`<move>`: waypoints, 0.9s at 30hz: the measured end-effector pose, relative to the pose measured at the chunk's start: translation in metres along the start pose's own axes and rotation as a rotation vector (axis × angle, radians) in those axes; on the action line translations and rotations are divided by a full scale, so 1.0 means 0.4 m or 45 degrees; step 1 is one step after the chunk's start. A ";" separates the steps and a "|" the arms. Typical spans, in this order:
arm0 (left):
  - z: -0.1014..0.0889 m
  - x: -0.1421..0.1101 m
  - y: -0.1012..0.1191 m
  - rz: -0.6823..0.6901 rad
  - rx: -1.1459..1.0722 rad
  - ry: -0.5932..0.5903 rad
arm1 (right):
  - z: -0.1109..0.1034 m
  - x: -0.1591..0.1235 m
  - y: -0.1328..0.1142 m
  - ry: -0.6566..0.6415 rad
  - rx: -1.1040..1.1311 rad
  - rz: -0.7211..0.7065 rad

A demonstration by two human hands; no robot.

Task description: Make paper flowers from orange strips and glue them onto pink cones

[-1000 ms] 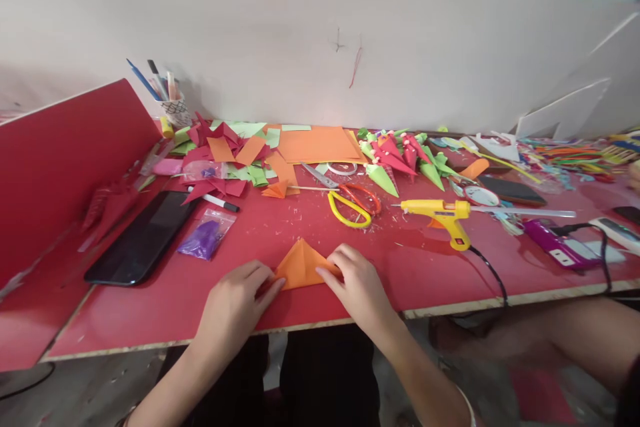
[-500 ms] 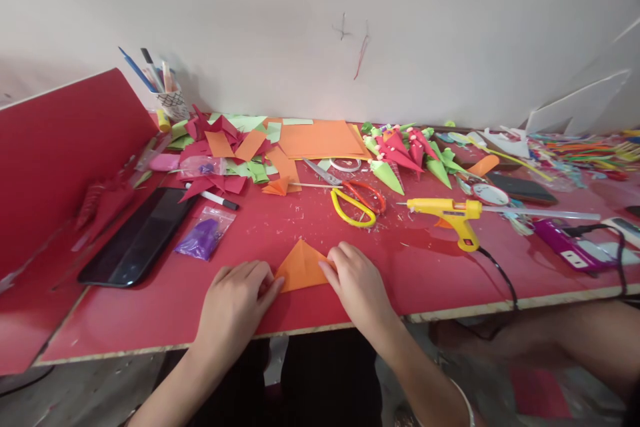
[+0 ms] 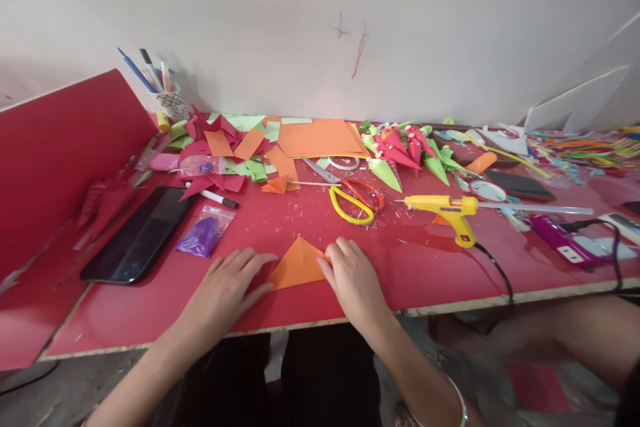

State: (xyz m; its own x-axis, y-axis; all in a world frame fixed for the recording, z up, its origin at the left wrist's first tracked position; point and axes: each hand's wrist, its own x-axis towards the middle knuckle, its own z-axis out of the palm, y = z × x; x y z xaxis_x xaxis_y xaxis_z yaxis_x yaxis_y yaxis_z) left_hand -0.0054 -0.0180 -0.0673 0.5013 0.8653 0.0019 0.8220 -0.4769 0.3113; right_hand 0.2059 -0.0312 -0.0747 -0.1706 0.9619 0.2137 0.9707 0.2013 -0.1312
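Observation:
A folded orange paper triangle (image 3: 299,267) lies near the front edge of the red table, its peak pointing away from me. My right hand (image 3: 353,280) pinches its right corner between thumb and fingers. At the left corner is my left hand (image 3: 227,287), with thumb and fingers spread apart and the thumb tip beside the paper's edge. Beyond the paper are scissors (image 3: 353,207) with yellow and red handles, and a small folded orange paper piece (image 3: 276,185) touching a thin stick.
A yellow glue gun (image 3: 445,208) with a black cord lies to the right. On the left are a black phone (image 3: 143,233) and a purple packet (image 3: 199,237). Cut papers (image 3: 225,137) and green and red paper cones (image 3: 400,150) line the wall. Another person's leg (image 3: 565,333) shows at right.
My left hand has loosened from the left corner, shifted left and opened its fingers. The right hand keeps its pinch, and the view has shifted slightly.

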 end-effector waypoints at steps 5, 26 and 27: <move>-0.051 0.052 -0.043 0.451 -0.013 -0.337 | 0.001 0.001 0.000 0.001 -0.012 0.002; -0.121 0.141 -0.038 0.569 0.079 -0.676 | -0.023 -0.052 -0.073 0.055 0.171 -0.703; -0.122 0.141 -0.038 0.567 0.093 -0.679 | -0.024 -0.054 -0.078 0.028 0.189 -0.705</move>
State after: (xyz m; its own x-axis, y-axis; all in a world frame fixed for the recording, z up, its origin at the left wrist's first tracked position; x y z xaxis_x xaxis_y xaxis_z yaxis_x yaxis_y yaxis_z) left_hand -0.0026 0.0455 -0.0255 0.8437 0.4001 -0.3579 0.5142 -0.7940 0.3243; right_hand 0.1809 -0.0601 -0.0660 -0.6417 0.7020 0.3089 0.7034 0.6992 -0.1279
